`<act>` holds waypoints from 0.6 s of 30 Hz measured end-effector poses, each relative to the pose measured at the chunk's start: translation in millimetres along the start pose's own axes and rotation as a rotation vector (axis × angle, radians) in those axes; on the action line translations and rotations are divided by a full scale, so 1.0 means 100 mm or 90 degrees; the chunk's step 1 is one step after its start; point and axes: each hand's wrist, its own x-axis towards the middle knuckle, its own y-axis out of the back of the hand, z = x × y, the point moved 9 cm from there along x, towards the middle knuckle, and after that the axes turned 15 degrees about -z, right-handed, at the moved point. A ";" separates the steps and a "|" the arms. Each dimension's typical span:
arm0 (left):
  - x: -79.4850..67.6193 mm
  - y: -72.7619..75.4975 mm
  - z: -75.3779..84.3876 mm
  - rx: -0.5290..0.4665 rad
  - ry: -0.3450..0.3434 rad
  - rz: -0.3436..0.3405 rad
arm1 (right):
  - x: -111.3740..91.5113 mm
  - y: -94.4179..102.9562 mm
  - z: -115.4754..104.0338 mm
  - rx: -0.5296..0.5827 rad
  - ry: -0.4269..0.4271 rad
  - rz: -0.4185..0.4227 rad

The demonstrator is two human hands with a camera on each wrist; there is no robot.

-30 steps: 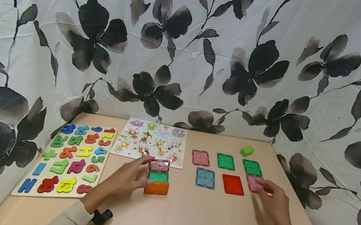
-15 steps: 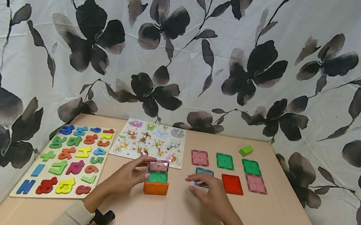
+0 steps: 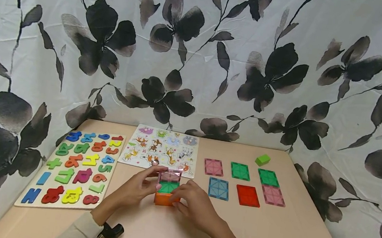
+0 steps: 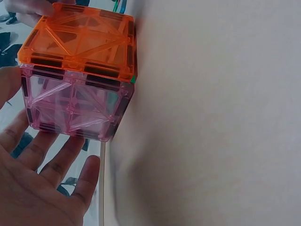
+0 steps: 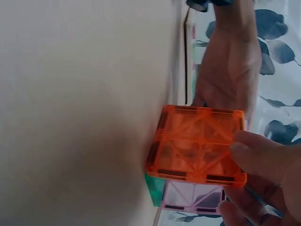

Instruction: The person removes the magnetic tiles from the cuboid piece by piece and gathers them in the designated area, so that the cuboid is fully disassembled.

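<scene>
A small box of see-through magnetic tiles stands on the table. Its front is an orange tile [image 3: 162,199], pink tiles [image 4: 70,103] form the left side and back, and green [image 3: 168,187] shows inside. My left hand [image 3: 129,190] holds the box from the left, its thumb by the near edge and its fingers reaching along the pink side toward the back. From the right, my right hand [image 3: 198,206] pinches the orange tile's side edge, with the thumb [image 5: 258,153] on its face. The right hand's other fingers are partly hidden behind that tile.
Several flat tiles lie to the right, among them a blue one [image 3: 218,189], a red one [image 3: 248,196] and a pink one [image 3: 273,195]. A green block [image 3: 262,159] sits behind them. A letter-and-number board [image 3: 64,175] lies left; an animal picture board [image 3: 159,147] lies behind the box.
My right hand has left the pink tile at the far right, crossed leftward over the table and taken hold of the box's orange tile. The left hand stays at the box.
</scene>
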 end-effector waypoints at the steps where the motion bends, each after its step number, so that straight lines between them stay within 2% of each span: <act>1: 0.00 0.00 0.00 0.000 -0.001 -0.001 | 0.00 0.00 0.00 -0.007 -0.002 0.003; 4: 0.01 0.00 0.00 -0.005 -0.004 -0.003 | 0.00 -0.01 0.01 -0.006 -0.011 0.001; 8: 0.01 0.01 -0.01 -0.005 -0.005 -0.004 | -0.08 0.00 0.07 0.032 -0.025 0.004; 13: 0.02 0.00 -0.01 -0.007 -0.003 -0.005 | -0.31 0.06 0.26 0.163 -0.066 0.031; 15: 0.02 0.00 -0.01 -0.007 -0.002 -0.003 | -0.43 0.08 0.38 0.230 -0.096 0.041; 18: 0.02 0.00 -0.01 -0.003 0.003 0.002 | -0.64 0.09 0.60 0.296 -0.156 0.059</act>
